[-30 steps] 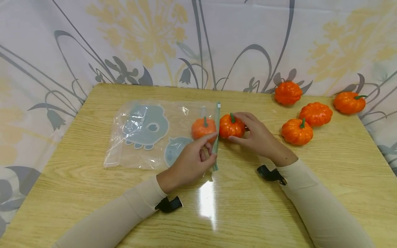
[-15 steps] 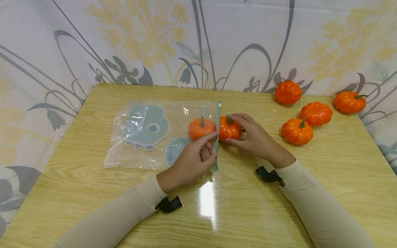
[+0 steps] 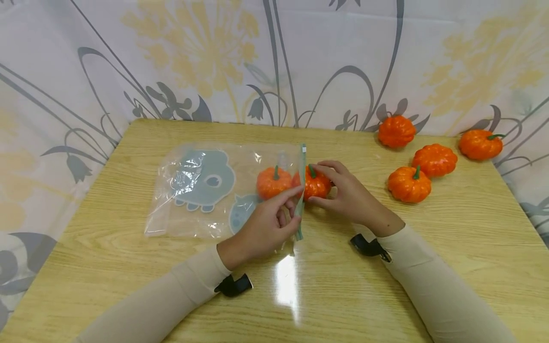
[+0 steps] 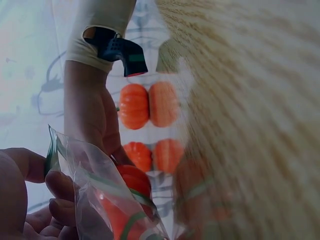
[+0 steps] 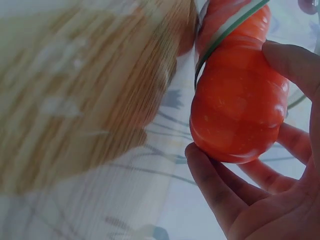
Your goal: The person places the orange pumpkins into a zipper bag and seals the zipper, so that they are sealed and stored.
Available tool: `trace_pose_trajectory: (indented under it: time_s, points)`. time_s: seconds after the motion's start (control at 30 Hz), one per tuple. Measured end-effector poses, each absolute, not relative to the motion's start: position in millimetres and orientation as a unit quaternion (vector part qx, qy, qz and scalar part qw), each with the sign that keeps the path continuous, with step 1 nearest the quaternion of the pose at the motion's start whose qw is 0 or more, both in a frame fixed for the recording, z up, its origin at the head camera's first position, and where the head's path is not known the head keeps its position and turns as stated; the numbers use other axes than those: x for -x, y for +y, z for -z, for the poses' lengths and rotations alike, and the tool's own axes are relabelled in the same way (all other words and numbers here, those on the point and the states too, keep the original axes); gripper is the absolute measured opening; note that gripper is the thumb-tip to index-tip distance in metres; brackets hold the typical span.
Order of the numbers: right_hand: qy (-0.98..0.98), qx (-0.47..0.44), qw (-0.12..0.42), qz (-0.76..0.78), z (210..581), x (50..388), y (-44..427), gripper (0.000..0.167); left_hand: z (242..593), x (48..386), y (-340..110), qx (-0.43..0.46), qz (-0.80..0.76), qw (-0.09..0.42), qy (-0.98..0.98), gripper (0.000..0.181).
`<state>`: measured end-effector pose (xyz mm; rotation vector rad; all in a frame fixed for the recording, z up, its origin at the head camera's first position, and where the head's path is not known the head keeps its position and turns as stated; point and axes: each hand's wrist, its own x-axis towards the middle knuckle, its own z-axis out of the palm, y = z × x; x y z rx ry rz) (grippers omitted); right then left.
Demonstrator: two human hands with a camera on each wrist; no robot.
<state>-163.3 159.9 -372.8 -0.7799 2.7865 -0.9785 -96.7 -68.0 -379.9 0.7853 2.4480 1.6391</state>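
Closest, the left hand point(image 3: 268, 226) pinches the green edge point(image 3: 303, 162) of a clear bag point(image 3: 249, 159) lying on the table point(image 3: 334, 290), its fingers curled. Slightly farther, the right hand point(image 3: 345, 194) bends spread fingers and thumb around an orange pumpkin point(image 3: 319, 186), which sits partly inside the bag's mouth. Another pumpkin point(image 3: 271, 185) lies wholly inside, just beside it. Beyond, four more pumpkins point(image 3: 435, 160) rest before a flowered cloth point(image 3: 326, 52).

Bag point(image 3: 165, 220) on the counter point(image 3: 339, 290), its mouth to the right
One pumpkin point(image 3: 270, 186) lies inside near the mouth, a second pumpkin point(image 3: 320, 187) just right of it, partly through; left fingers point(image 3: 286, 194) at the mouth, right fingers point(image 3: 322, 203) on the second; farther right, four more pumpkins point(image 3: 435, 161) toward the back edge, cloth point(image 3: 343, 40) behind
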Motion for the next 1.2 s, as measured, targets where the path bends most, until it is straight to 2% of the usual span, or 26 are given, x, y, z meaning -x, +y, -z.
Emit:
trace_pose_trajectory:
  time_s: [0.63, 1.2]
  points:
    - [0.902, 0.273, 0.040, 0.333, 372.2, 159.3, 155.3, 0.076, 378.0, 95.1, -68.5, -0.266, -0.538, 0.062, 0.798, 0.057]
    - [0.890, 0.237, 0.043, 0.386, 375.8, 159.9, 153.3, 0.082, 380.9, 95.2, -68.2, -0.287, -0.546, 0.057, 0.785, 0.057]
